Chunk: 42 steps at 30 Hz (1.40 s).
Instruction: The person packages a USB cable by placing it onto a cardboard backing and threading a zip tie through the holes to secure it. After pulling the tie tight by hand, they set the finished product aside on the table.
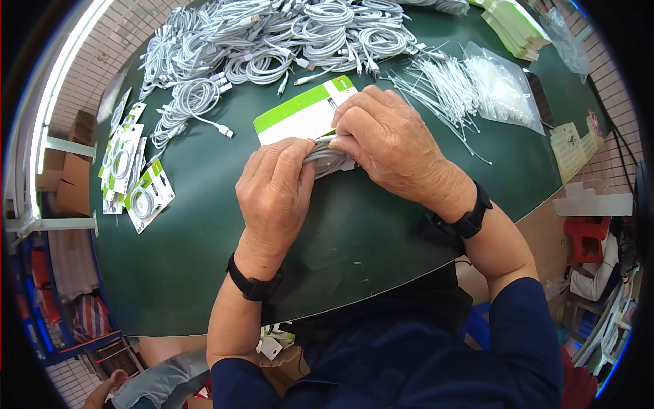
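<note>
Between my hands, over the middle of the table, is a coiled grey-white USB cable (327,158) lying against a green and white backing card (293,112). My left hand (276,184) grips the coil's left side, its fingers closed and bent over it. At the upper right of the coil, my right hand (392,140) pinches with thumb and forefinger beside the card's lower edge. Whether a zip tie sits in that pinch is hidden by the fingers. The card tilts up toward the right, its far part showing beyond both hands.
A big heap of coiled cables (272,37) covers the table's far side. White zip ties (443,85) lie loose at the right beside a plastic bag of more (501,88). Blank cards (514,27) are stacked far right. Carded cables (122,160) pile at the left edge.
</note>
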Tool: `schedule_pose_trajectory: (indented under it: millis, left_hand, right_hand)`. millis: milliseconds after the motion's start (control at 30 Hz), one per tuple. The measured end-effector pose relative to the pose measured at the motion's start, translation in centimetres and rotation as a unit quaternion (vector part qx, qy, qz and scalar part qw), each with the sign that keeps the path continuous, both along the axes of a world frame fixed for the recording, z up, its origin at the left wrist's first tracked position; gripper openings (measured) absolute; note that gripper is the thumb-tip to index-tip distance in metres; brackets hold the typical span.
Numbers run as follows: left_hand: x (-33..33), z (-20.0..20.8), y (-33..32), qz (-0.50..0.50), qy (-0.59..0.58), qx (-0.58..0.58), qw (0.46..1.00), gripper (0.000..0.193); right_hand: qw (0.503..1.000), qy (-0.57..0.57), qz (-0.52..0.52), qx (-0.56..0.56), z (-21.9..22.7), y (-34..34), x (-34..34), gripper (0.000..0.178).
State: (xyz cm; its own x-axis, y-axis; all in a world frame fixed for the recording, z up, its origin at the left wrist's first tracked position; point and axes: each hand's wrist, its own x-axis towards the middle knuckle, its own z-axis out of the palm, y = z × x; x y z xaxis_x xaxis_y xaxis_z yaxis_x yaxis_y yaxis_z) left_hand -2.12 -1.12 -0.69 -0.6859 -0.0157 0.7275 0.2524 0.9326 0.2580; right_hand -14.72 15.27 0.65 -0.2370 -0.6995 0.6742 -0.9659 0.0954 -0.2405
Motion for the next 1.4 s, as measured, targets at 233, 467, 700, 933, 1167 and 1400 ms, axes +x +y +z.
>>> schedule_pose_trajectory:
  millis: [233,467,700,933,1167,1400]
  left_hand:
    - [-0.2,0.1,0.0,-0.012,0.024,0.013,1.0,0.033]
    - [0.0,-0.2,-0.4,-0.015,0.023,0.014,1.0,0.03]
    - [0.6,0.4,-0.5,-0.014,0.011,-0.001,1.0,0.028]
    - [0.9,0.7,-0.6,-0.017,-0.007,-0.011,1.0,0.028]
    - [1.2,1.0,-0.4,-0.03,-0.005,-0.001,1.0,0.025]
    - [1.5,0.9,-0.4,-0.039,0.003,0.005,0.999,0.025]
  right_hand:
    - [1.0,0.004,0.007,-0.003,-0.5,-0.2,-0.1,0.023]
    - [1.0,0.012,0.023,-0.013,-0.6,-0.2,-0.4,0.023]
    - [0.998,-0.034,0.033,-0.03,-0.5,-0.1,-0.2,0.019]
    - [0.995,-0.071,0.06,-0.03,-0.2,0.2,-0.6,0.017]
    - [0.985,-0.146,-0.065,-0.068,1.2,2.1,-4.4,0.009]
    - [0.916,-0.156,-0.311,0.202,-0.5,3.7,-7.5,0.017]
